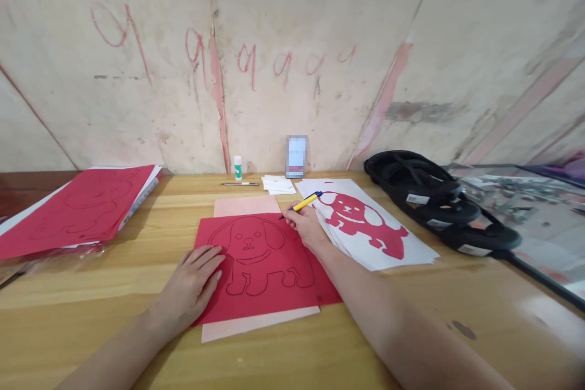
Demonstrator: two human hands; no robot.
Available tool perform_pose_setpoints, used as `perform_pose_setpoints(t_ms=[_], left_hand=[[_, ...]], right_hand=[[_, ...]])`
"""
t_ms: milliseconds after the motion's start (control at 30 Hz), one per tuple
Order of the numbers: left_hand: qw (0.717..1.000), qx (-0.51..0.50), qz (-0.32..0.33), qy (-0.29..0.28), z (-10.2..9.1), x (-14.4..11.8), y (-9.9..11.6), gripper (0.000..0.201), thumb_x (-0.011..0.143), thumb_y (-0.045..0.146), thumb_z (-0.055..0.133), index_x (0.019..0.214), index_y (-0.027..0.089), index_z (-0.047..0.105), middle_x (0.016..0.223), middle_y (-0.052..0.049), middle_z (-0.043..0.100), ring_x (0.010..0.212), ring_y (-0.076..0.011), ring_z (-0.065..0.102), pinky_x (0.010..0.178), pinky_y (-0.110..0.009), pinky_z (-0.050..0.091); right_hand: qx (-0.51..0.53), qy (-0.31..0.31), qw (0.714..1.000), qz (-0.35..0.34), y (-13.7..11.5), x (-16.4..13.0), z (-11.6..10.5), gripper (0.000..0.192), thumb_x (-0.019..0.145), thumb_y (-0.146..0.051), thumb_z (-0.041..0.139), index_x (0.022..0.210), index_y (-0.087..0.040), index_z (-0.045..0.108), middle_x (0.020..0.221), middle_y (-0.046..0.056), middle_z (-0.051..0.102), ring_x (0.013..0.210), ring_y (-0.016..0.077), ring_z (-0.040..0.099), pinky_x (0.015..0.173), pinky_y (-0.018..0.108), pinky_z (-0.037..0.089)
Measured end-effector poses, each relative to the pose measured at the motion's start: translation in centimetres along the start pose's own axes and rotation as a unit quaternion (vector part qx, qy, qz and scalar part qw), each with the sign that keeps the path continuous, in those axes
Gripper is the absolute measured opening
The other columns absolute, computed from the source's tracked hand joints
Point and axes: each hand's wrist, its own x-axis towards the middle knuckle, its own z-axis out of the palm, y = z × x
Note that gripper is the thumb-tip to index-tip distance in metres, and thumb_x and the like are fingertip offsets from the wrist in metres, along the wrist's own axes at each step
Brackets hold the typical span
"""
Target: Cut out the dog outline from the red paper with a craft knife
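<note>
A red sheet of paper (265, 311) with a dog outline drawn in dark ink lies in front of me, over a pale pink sheet (247, 206). My left hand (196, 277) rests flat on the red sheet's left side, fingers stretched out. Between the fingers of my right hand (305, 225) is a yellow pen (305, 202) with a blue end, its tip at the sheet's upper right, near the dog's ear. Whether the tip touches the paper I cannot tell. Right of this hand, a red paper-cut dog (350, 210) lies on white paper (411, 250).
A stack of red and white sheets (82, 207) lies at the left. Along the wall are a glue stick (237, 168), a slim pen (240, 183), white paper slips (278, 184) and a propped phone (297, 157). Black strapped gear (439, 207) sits at the right.
</note>
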Motion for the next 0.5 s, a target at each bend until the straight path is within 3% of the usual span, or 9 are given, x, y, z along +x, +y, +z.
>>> perform_pose_setpoints(t_ms=[500], left_hand=[[0.999, 0.028, 0.021, -0.003, -0.3, 0.1, 0.1, 0.033, 0.096, 0.028, 0.039, 0.120, 0.019, 0.061, 0.124, -0.009, 0.064, 0.113, -0.0250, 0.057, 0.094, -0.044, 0.047]], right_hand=[[-0.146, -0.068, 0.987, -0.027, -0.8, -0.2, -0.6, 0.009, 0.062, -0.028, 0.052, 0.060, -0.019, 0.051, 0.051, -0.004, 0.045, 0.052, 0.0117, 0.040, 0.051, 0.025, 0.030]])
